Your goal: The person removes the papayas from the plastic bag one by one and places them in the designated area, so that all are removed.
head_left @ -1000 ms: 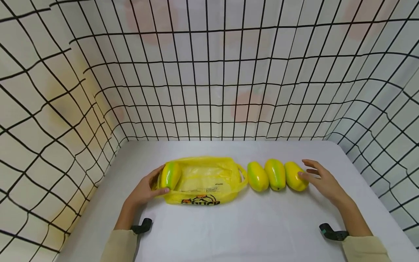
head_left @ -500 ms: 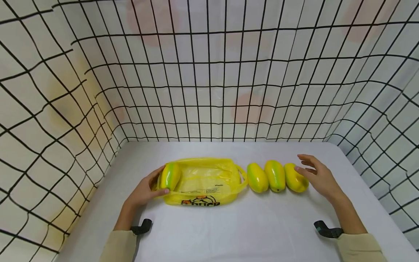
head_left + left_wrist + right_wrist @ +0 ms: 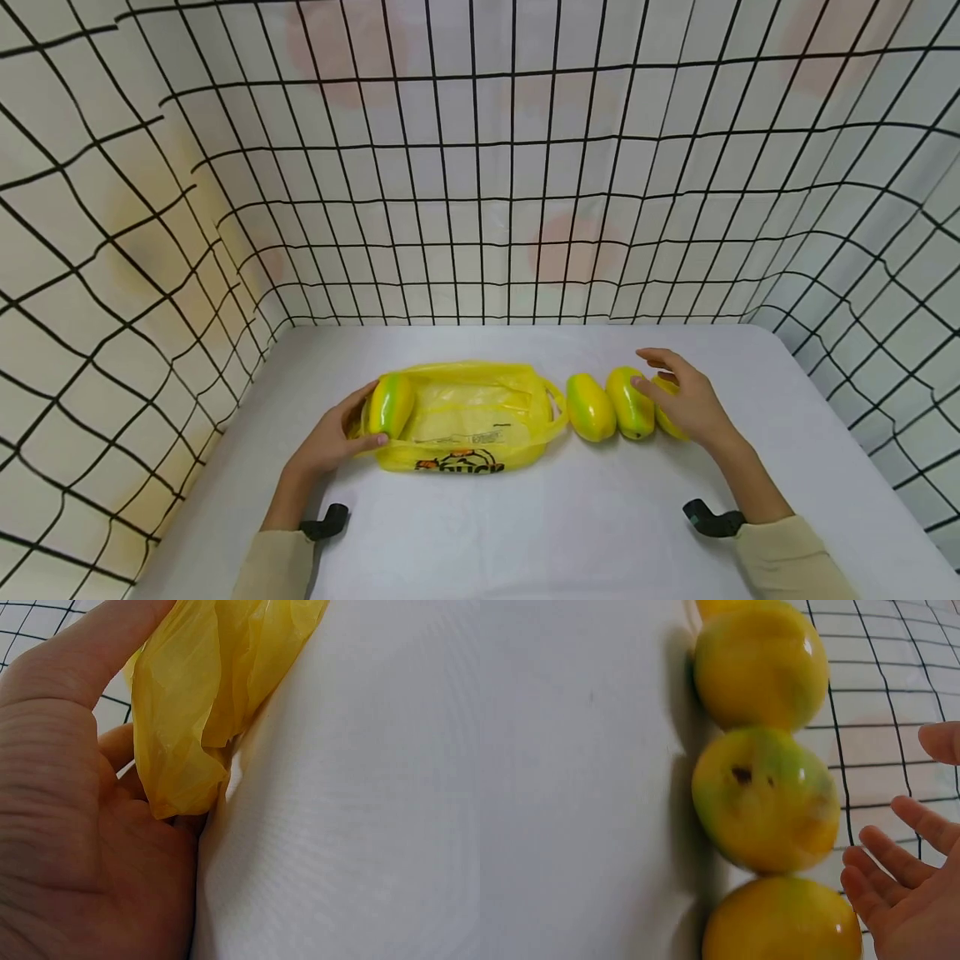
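Note:
A yellow plastic bag [image 3: 468, 404] lies on the white table with its mouth spread upward and a papaya [image 3: 392, 406] in its left end. My left hand [image 3: 330, 437] grips that end, thumb over the front rim and fingers behind. The left wrist view shows crumpled yellow plastic [image 3: 180, 727] in the hand. Right of the bag, three yellow-green papayas stand in a row: the left one [image 3: 591, 408], the middle one [image 3: 630, 406] and the right one [image 3: 667, 423]. My right hand [image 3: 693, 404] hovers over the right one, partly hiding it, with fingers spread and nothing held.
A loop handle [image 3: 557, 404] of the bag reaches the left papaya of the row. White walls with a black grid [image 3: 480, 200] enclose the table [image 3: 510, 533] at the back and sides. Black cameras sit on both wrists.
My right hand has moved left, from the right side of the rightmost papaya to above it, with its fingertips near the middle one. The left hand and the bag stay put.

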Tool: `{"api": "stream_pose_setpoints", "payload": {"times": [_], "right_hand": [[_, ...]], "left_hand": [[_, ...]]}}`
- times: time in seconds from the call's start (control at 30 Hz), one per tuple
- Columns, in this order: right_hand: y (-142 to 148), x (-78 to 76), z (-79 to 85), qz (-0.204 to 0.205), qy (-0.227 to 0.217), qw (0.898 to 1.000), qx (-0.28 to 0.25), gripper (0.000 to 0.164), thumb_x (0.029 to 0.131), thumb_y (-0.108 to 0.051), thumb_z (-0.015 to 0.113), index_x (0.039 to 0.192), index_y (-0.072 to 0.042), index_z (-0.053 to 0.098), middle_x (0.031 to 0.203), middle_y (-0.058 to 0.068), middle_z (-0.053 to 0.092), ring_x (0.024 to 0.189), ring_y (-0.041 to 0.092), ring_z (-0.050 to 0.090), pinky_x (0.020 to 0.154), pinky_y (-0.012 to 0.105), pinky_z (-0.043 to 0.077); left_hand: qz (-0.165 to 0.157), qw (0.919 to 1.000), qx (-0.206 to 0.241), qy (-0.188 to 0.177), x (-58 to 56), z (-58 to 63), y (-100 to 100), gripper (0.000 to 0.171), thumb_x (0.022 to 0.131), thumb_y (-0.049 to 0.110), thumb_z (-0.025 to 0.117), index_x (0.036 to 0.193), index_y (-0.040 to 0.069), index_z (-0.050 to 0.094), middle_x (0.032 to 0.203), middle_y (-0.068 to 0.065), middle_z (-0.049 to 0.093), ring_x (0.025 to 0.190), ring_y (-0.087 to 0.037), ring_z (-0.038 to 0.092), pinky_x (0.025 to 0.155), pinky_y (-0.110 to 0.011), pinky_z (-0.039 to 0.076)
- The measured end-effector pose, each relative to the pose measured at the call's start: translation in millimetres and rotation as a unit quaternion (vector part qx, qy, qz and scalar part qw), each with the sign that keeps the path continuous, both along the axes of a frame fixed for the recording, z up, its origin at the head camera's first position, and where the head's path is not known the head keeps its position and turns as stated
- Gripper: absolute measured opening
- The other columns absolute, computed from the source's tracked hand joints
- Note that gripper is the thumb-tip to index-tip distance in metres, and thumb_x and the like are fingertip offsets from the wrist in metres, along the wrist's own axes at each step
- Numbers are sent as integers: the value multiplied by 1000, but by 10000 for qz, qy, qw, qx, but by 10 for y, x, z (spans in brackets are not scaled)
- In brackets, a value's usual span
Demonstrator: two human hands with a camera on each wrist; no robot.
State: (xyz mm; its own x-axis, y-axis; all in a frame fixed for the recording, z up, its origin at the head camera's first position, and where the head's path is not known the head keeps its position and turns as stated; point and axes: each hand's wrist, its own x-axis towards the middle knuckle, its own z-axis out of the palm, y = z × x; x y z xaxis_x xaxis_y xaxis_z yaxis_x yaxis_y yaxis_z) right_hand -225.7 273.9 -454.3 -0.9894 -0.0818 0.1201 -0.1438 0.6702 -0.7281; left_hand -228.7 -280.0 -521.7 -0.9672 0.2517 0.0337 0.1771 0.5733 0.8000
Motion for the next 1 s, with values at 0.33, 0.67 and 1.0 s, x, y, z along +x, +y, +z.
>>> {"api": "stream_pose_setpoints", "payload": {"times": [0.33,0.67,1.0], "right_hand": [[-415,-14,13,10,-3,10000,44,57,101,-42,63,148,-13,50,156,18,46,145,44,41,120,64,34],[-619,-57,45,166,101,9997,-111,58,100,-44,64,148,-14,50,155,15,48,144,41,42,121,62,33],[-1027,-136,91,739,115,9938,-818,56,99,-41,68,147,-16,52,152,10,53,140,37,48,118,57,40]], "left_hand": [[-2,10000,68,-64,34,-26,24,99,81,42,86,163,27,31,167,-9,34,154,-38,32,124,-62,27],[-41,10000,52,-30,35,16,39,100,81,42,86,163,25,30,167,-9,34,154,-38,32,124,-62,26],[-60,10000,36,2,30,37,18,101,81,42,86,163,24,30,168,-10,34,154,-38,32,123,-62,27]]}}
